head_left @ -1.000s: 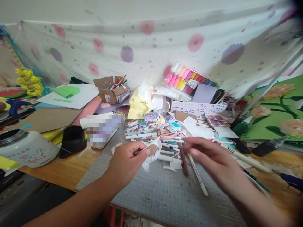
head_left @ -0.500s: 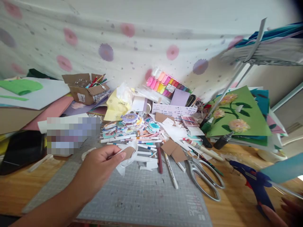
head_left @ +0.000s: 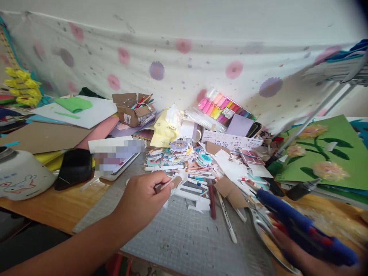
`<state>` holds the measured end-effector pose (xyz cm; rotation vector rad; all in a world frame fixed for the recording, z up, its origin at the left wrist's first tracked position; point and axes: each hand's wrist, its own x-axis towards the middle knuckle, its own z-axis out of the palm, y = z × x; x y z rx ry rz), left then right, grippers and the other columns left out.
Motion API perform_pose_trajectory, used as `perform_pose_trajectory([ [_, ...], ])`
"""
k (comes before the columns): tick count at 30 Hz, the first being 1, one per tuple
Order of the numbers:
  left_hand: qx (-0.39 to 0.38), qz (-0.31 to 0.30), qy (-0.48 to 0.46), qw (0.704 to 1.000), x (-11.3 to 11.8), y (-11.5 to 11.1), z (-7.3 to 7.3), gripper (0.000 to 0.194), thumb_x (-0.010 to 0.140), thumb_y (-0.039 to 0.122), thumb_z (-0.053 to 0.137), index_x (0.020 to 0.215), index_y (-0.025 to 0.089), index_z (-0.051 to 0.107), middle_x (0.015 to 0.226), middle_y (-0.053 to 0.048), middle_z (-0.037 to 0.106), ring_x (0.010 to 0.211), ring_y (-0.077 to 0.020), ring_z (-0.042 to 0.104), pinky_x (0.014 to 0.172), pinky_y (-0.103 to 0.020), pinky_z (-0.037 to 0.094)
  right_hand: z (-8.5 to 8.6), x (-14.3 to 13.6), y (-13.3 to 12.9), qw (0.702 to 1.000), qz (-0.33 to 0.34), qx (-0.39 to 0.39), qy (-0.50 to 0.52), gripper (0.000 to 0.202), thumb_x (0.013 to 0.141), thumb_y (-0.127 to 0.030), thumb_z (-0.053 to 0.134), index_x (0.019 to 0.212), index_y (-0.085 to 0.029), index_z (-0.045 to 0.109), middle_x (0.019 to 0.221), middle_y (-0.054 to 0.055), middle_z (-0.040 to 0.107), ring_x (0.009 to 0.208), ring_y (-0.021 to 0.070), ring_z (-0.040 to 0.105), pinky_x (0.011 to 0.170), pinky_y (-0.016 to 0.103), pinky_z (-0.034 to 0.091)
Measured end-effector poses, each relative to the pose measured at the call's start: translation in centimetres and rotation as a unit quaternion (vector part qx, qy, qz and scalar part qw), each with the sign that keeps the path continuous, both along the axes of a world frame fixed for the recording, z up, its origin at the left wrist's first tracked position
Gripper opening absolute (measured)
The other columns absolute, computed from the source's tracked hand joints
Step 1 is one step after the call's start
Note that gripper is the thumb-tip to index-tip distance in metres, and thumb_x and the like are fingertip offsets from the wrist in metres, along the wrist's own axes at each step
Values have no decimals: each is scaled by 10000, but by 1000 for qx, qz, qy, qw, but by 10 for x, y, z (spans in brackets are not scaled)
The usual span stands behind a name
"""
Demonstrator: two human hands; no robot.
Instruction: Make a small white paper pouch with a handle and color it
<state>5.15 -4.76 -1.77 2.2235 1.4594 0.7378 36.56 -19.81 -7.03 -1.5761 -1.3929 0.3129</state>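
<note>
My left hand (head_left: 149,191) pinches a small brown cardboard piece (head_left: 176,182) with white paper around it, held above the grey cutting mat (head_left: 184,237). At the lower right my right hand (head_left: 299,245) is wrapped around the handle of a blue hot glue gun (head_left: 293,218), somewhat blurred. The gun's nozzle points left, toward the mat. Below it lie silver-handled scissors (head_left: 260,226), partly covered by the gun and hand. Two brown cardboard squares (head_left: 231,191) rest near the mat's right side, beside a white marker (head_left: 227,218).
Cut-out paper stickers (head_left: 178,151) and several markers are heaped behind the mat. A phone (head_left: 120,161) lies left of them. A cardboard box (head_left: 132,115) stands farther back. At right are a green flower picture (head_left: 322,149) and a metal stand pole (head_left: 310,117).
My right hand has lifted the glue gun from the table's right side and brought it left over the scissors. My left hand still holds the cardboard. The view has turned left.
</note>
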Motion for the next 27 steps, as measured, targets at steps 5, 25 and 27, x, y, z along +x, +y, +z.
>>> perform_pose_trajectory([
  [5, 52, -14, 46, 997, -10, 4, 0, 231, 820, 308, 477, 704, 203, 648, 601, 24, 606, 561, -133, 511, 556, -249, 307, 42, -81, 66, 977, 192, -27, -86, 73, 734, -253, 645, 801, -259, 615, 880, 68, 649, 815, 254, 631, 657, 351, 543],
  [25, 71, -64, 117, 989, -10, 11, -9, 213, 817, 250, 468, 675, 203, 620, 604, 15, 618, 574, -137, 538, 555, -265, 289, 18, -101, 91, 944, 274, -60, -173, 84, 805, -171, 526, 756, -221, 480, 747, 39, 562, 698, 188, 553, 599, 308, 435],
  [27, 69, -60, 115, 989, -10, 11, -10, 215, 818, 260, 471, 673, 202, 619, 606, 18, 617, 577, -136, 536, 560, -265, 292, 16, -101, 91, 942, 278, -62, -177, 113, 772, -135, 542, 745, -218, 470, 756, 39, 557, 709, 188, 549, 612, 307, 434],
])
